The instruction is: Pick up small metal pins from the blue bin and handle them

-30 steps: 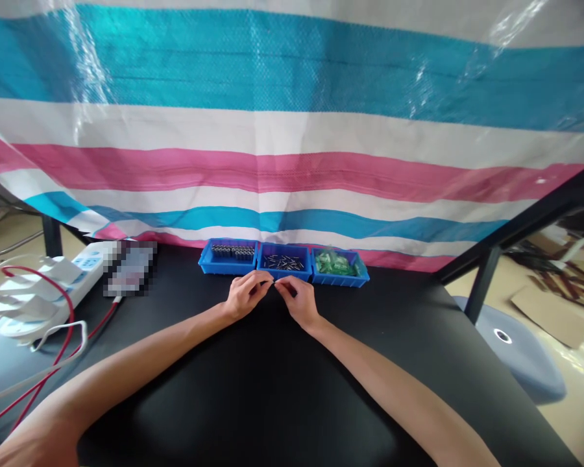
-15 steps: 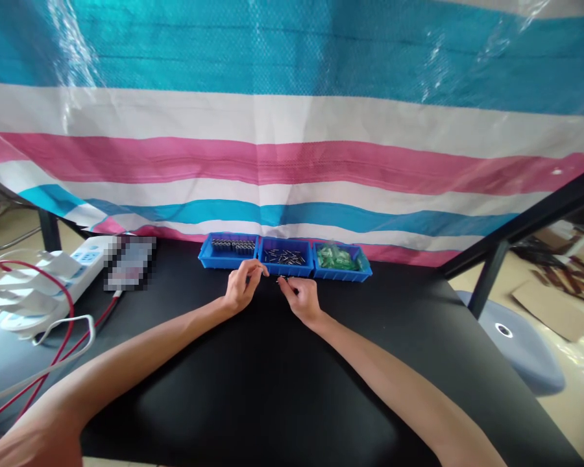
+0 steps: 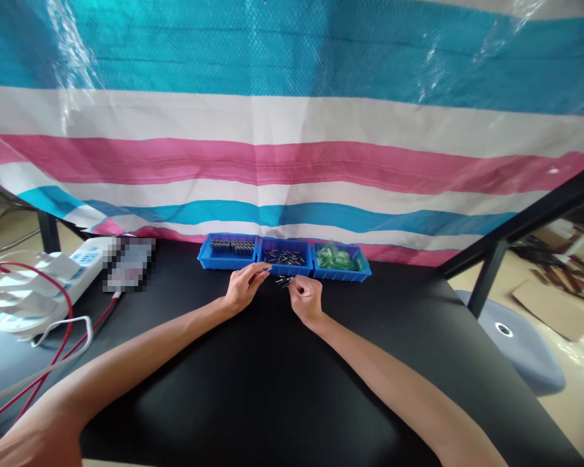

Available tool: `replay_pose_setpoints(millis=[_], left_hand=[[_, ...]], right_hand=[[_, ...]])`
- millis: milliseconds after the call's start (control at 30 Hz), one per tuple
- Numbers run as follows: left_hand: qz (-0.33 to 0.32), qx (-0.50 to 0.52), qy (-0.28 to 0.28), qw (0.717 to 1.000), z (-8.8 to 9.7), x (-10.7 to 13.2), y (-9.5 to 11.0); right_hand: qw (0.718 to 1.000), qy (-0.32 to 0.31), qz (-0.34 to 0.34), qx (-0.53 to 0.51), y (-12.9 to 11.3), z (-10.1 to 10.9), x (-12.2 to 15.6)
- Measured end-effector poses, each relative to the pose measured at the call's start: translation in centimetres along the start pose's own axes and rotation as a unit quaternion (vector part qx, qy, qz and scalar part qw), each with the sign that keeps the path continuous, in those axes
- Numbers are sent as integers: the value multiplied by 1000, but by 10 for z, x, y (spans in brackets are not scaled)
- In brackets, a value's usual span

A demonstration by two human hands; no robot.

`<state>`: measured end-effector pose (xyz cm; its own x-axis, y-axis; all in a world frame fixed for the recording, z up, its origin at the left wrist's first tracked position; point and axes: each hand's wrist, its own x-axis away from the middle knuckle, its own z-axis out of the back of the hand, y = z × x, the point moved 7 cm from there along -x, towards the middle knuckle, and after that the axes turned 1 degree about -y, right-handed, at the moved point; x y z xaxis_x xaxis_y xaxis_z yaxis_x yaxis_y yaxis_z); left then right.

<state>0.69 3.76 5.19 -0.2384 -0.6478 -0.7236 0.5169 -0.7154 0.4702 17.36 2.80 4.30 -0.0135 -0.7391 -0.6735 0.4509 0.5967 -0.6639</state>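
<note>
A few thin metal pieces (image 3: 283, 281), like screws or pins, lie on the black table in front of the middle blue bin (image 3: 286, 268). More of the same pieces are scattered inside that bin. Just left of the loose pieces is my left hand (image 3: 242, 289), its fingers stretched out and the thumb apart, nothing visible between them. My right hand (image 3: 306, 298) is curled into a fist at their right side, touching or nearly touching them. Whatever its fingers hold is hidden.
The left blue bin (image 3: 226, 261) holds rows of dark metal cylinders; the right blue bin (image 3: 343, 275) holds green and clear pieces. At left on the table (image 3: 253, 395) are a power strip (image 3: 90, 259), a blurred-out device (image 3: 131, 263) and cables. A striped sheet (image 3: 292, 162) hangs behind.
My right hand has moved slightly right and curled tighter, exposing more loose metal pieces. My left fingers have straightened out near the middle bin's front.
</note>
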Motion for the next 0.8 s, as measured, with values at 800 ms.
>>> replay_pose_setpoints(millis=[800], left_hand=[[8, 16, 2, 1000, -1, 0, -1]], right_hand=[[988, -69, -100, -96, 10, -14, 7]])
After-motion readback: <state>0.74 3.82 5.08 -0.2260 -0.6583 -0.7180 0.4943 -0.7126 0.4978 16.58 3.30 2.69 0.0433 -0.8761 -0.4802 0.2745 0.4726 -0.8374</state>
